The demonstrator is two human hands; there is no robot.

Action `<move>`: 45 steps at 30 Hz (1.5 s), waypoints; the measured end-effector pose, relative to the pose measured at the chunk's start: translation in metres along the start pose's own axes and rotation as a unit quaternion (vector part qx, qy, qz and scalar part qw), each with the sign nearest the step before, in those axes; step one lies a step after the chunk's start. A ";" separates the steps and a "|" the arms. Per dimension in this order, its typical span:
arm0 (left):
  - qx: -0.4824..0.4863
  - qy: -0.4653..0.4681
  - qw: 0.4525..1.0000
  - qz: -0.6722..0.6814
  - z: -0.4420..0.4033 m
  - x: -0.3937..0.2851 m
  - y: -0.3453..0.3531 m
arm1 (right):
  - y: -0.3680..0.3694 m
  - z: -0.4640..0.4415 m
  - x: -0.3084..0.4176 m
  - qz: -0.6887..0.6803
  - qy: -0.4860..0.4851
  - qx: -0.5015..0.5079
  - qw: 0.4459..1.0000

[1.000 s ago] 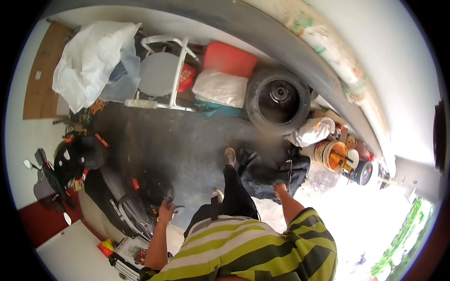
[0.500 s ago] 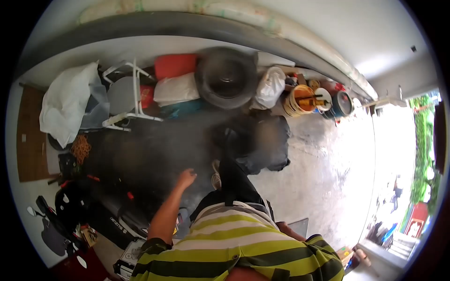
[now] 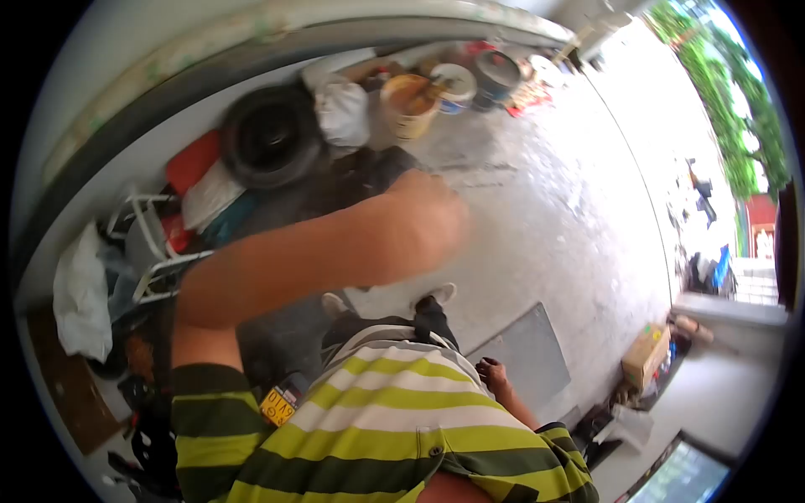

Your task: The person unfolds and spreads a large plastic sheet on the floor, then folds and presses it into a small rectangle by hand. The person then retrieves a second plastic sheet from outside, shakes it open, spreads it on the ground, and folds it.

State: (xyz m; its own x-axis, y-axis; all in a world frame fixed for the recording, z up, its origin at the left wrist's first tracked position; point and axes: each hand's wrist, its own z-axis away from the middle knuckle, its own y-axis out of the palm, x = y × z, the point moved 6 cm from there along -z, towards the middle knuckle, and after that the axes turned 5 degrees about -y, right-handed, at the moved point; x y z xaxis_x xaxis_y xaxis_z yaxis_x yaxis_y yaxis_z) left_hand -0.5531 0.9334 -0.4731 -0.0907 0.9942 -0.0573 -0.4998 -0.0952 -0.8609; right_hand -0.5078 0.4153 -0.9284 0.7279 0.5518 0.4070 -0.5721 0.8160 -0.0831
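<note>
"Hands first: where are they?"

"The left hand [image 3: 429, 220] is up in front of the body, its forearm crossing the view. It's badly blurred, so I can't tell whether it's open, closed or holding anything."

"What's nearest to it?"

"A dark bundle [image 3: 387, 164] on the concrete floor [image 3: 537, 226], partly hidden by the hand and forearm. I can't tell if they touch. Beyond it, along the wall, there's a black tyre [image 3: 271, 138], then a white sack [image 3: 342, 116] and a yellow bucket [image 3: 408, 126] with an orange inside."

"And the right hand?"

"The right hand [image 3: 496, 377] hangs low by the hip, fingers bent and dark toward the tips. Whether it grips something, I can't tell."

"Anything beside that one?"

"A flat grey panel [image 3: 528, 352] lies on the floor, and in this view the hand overlaps its near edge. Contact isn't clear either. Farther to the right sits a cardboard box [image 3: 646, 356]."

"How is the person standing?"

"Upright, in a striped shirt [image 3: 394, 394], pale shoes [image 3: 440, 293] set apart. A yellow licence plate [image 3: 277, 407] shows beside the shirt, on the left."
</note>
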 end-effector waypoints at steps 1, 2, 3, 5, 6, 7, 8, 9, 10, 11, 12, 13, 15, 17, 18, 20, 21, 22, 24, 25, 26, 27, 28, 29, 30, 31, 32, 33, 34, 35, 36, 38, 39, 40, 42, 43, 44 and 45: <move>-0.002 0.058 0.998 -0.013 -0.018 -0.035 -0.029 | -0.033 0.013 -0.010 -0.003 0.017 -0.019 1.000; -0.006 0.121 0.992 -0.020 -0.034 -0.071 -0.055 | -0.070 0.015 -0.024 -0.030 0.029 -0.020 0.999; -0.013 0.182 0.983 -0.029 -0.049 -0.103 -0.077 | -0.099 0.021 -0.045 -0.044 0.047 -0.049 0.997; -0.031 0.296 0.953 -0.048 -0.075 -0.164 -0.118 | -0.147 0.027 -0.074 -0.079 0.074 -0.096 0.989; -0.042 0.350 0.934 -0.054 -0.085 -0.188 -0.135 | -0.162 0.032 -0.083 -0.090 0.082 -0.115 0.986; -0.054 0.397 0.914 -0.058 -0.092 -0.211 -0.151 | -0.172 0.032 -0.084 -0.100 0.083 -0.127 0.983; -0.067 0.438 0.894 -0.062 -0.099 -0.231 -0.165 | -0.181 0.030 -0.079 -0.106 0.079 -0.135 0.982; -0.078 0.475 0.874 -0.065 -0.106 -0.247 -0.177 | -0.190 0.024 -0.071 -0.110 0.073 -0.140 0.981; -0.090 0.510 0.853 -0.067 -0.114 -0.261 -0.188 | -0.199 0.016 -0.064 -0.115 0.064 -0.146 0.981; -0.097 0.544 0.831 -0.068 -0.124 -0.274 -0.198 | -0.205 0.008 -0.051 -0.116 0.053 -0.153 0.980; -0.104 0.577 0.807 -0.070 -0.133 -0.284 -0.206 | -0.209 0.003 -0.035 -0.118 0.044 -0.161 0.979; -0.108 0.605 0.786 -0.069 -0.144 -0.291 -0.214 | -0.214 -0.002 -0.022 -0.122 0.036 -0.171 0.977; -0.113 0.647 0.752 -0.063 -0.174 -0.306 -0.234 | -0.228 -0.010 0.005 -0.136 0.028 -0.186 0.973; -0.109 0.664 0.737 -0.058 -0.208 -0.308 -0.254 | -0.232 -0.028 0.040 -0.147 0.024 -0.184 0.972; -0.104 0.669 0.734 -0.051 -0.225 -0.304 -0.262 | -0.228 -0.036 0.054 -0.152 0.027 -0.179 0.972; -0.093 0.672 0.734 -0.030 -0.265 -0.294 -0.279 | -0.217 -0.051 0.074 -0.160 0.048 -0.161 0.973; -0.092 0.667 0.739 -0.023 -0.284 -0.289 -0.291 | -0.208 -0.061 0.086 -0.167 0.059 -0.152 0.972; -0.088 0.662 0.744 -0.020 -0.302 -0.284 -0.302 | -0.201 -0.068 0.091 -0.179 0.069 -0.146 0.970; -0.075 0.653 0.754 -0.007 -0.342 -0.271 -0.330 | -0.194 -0.073 0.110 -0.200 0.095 -0.142 0.965; -0.078 0.656 0.751 -0.008 -0.360 -0.266 -0.346 | -0.195 -0.075 0.121 -0.210 0.101 -0.147 0.961; -0.081 0.660 0.747 -0.016 -0.378 -0.262 -0.360 | -0.196 -0.078 0.136 -0.224 0.102 -0.154 0.957; -0.080 0.661 0.746 -0.025 -0.396 -0.259 -0.375 | -0.194 -0.082 0.152 -0.237 0.104 -0.156 0.953; -0.078 0.658 0.748 -0.028 -0.418 -0.257 -0.390 | -0.194 -0.084 0.168 -0.248 0.105 -0.158 0.950; -0.074 0.661 0.746 -0.029 -0.439 -0.252 -0.402 | -0.193 -0.089 0.182 -0.257 0.107 -0.161 0.947; -0.067 0.659 0.749 -0.029 -0.461 -0.251 -0.413 | -0.195 -0.094 0.195 -0.265 0.108 -0.164 0.944; -0.067 0.658 0.749 -0.037 -0.485 -0.253 -0.427 | -0.201 -0.100 0.210 -0.273 0.106 -0.166 0.942; -0.064 0.657 0.750 -0.047 -0.511 -0.254 -0.439 | -0.204 -0.108 0.223 -0.282 0.107 -0.170 0.938; -0.058 0.652 0.754 -0.055 -0.539 -0.252 -0.448 | -0.208 -0.117 0.235 -0.290 0.108 -0.172 0.935; -0.043 0.638 0.767 -0.056 -0.574 -0.252 -0.456 | -0.212 -0.126 0.247 -0.294 0.111 -0.171 0.934; -0.012 0.616 0.786 -0.050 -0.612 -0.251 -0.457 | -0.216 -0.138 0.258 -0.299 0.115 -0.171 0.932; 0.036 0.580 0.813 -0.031 -0.657 -0.247 -0.458 | -0.224 -0.151 0.273 -0.299 0.118 -0.169 0.932; 0.174 0.444 0.877 0.057 -0.770 -0.233 -0.442 | -0.246 -0.180 0.307 -0.297 0.129 -0.165 0.932; 0.189 0.368 0.898 0.153 -0.824 -0.218 -0.438 | -0.260 -0.194 0.321 -0.292 0.133 -0.160 0.934; 0.146 0.319 0.894 0.277 -0.888 -0.199 -0.416 | -0.278 -0.213 0.337 -0.288 0.135 -0.157 0.935; -0.230 0.113 0.936 0.243 -0.998 -0.133 -0.353 | -0.321 -0.249 0.382 -0.286 0.140 -0.148 0.936; -0.338 0.040 0.940 0.037 -1.021 -0.108 -0.333 | -0.347 -0.270 0.407 -0.288 0.144 -0.146 0.936; -0.327 -0.026 0.938 -0.110 -1.054 -0.073 -0.283 | -0.374 -0.287 0.434 -0.299 0.147 -0.144 0.932; -0.067 -0.061 0.996 -0.019 -1.079 -0.027 -0.201 | -0.406 -0.312 0.470 -0.315 0.138 -0.152 0.927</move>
State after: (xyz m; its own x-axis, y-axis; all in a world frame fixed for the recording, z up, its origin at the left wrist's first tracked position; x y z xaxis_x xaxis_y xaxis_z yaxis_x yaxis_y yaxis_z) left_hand 0.4793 0.9786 -0.8444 -0.1813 0.9829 0.0308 -0.3861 -0.0423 -0.9215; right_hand 0.1845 0.3973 -0.9871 0.9740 -0.0621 0.2178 0.1019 0.9790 -0.1763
